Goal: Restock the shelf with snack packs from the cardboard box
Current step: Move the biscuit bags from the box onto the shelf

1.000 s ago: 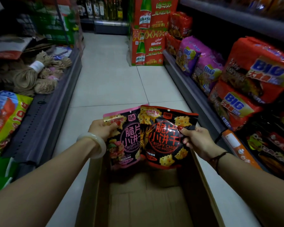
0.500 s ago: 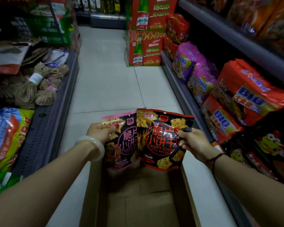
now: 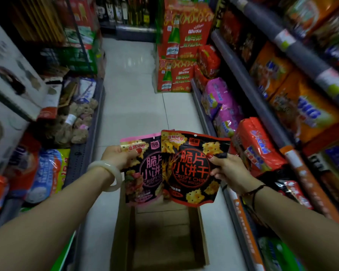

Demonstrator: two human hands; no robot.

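Observation:
I hold two black snack packs above an open cardboard box (image 3: 125, 231) on the aisle floor. My left hand (image 3: 118, 156) grips the pink-trimmed pack (image 3: 147, 173) by its upper left corner. My right hand (image 3: 228, 170) grips the red-trimmed pack (image 3: 192, 169) at its right edge. The red pack overlaps the right part of the pink one. The box bottom in view is bare cardboard. The shelf (image 3: 249, 85) on my right carries large red, pink and orange snack bags.
Red beverage cartons (image 3: 176, 55) are stacked at the far end of the right shelf. The left shelf (image 3: 82, 153) holds twine bundles, bags and white boxes. Pale floor tiles (image 3: 133, 106) run between the shelves.
The view has tilted upward and the packs have risen a little above the box. Both hands keep the same grips.

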